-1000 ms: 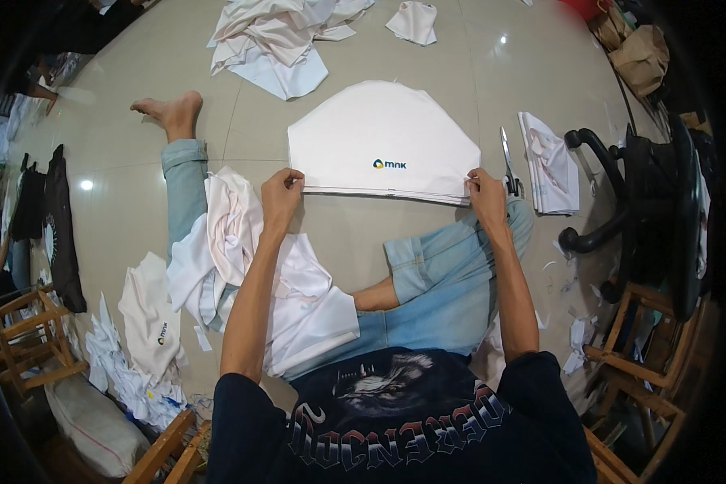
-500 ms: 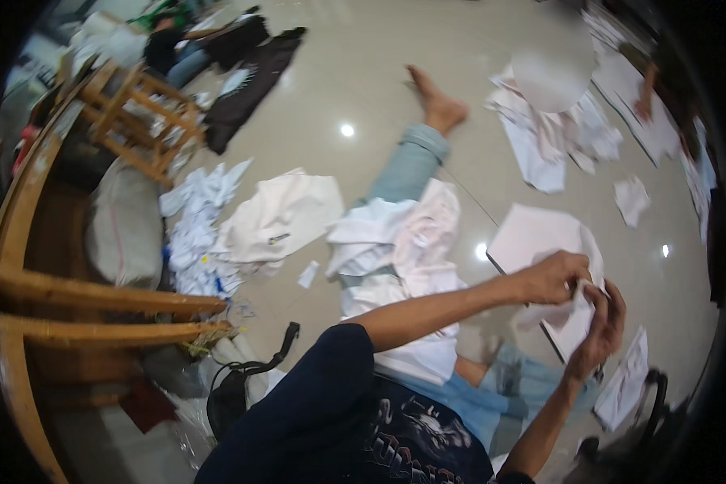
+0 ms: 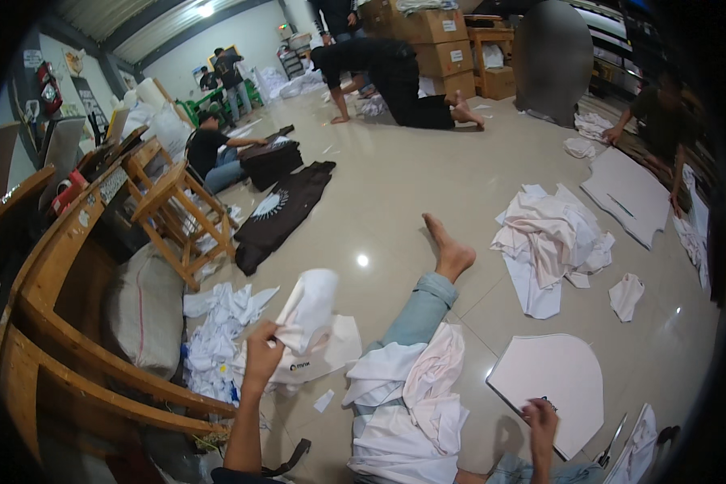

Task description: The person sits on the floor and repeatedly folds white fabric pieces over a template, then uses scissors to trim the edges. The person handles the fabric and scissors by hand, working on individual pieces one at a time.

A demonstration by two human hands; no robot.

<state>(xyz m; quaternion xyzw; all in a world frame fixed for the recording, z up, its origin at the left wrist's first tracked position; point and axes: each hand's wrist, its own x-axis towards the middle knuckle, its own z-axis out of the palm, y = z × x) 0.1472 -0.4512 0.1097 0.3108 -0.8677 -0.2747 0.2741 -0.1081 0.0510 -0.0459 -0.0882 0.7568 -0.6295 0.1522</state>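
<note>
Left hand (image 3: pixel 263 351) pinched tight on one end of white cloth (image 3: pixel 310 306) – cloth raised, blurred, long axis slanting up and right, free end pointing away from the person. Bulk of it sits beyond and right of the fingertips, in front of a printed cream piece (image 3: pixel 340 345) toward the left edge of the floor (image 3: pixel 363 194), where the wooden furniture stands. Right hand (image 3: pixel 542 419) loosely half-curled, nothing seen in it – over the pale panel's (image 3: pixel 561 367) straight near edge, contact can't be told. Panel's rounded side points away, up-right. Scissors (image 3: pixel 615 440) beside its right edge.
</note>
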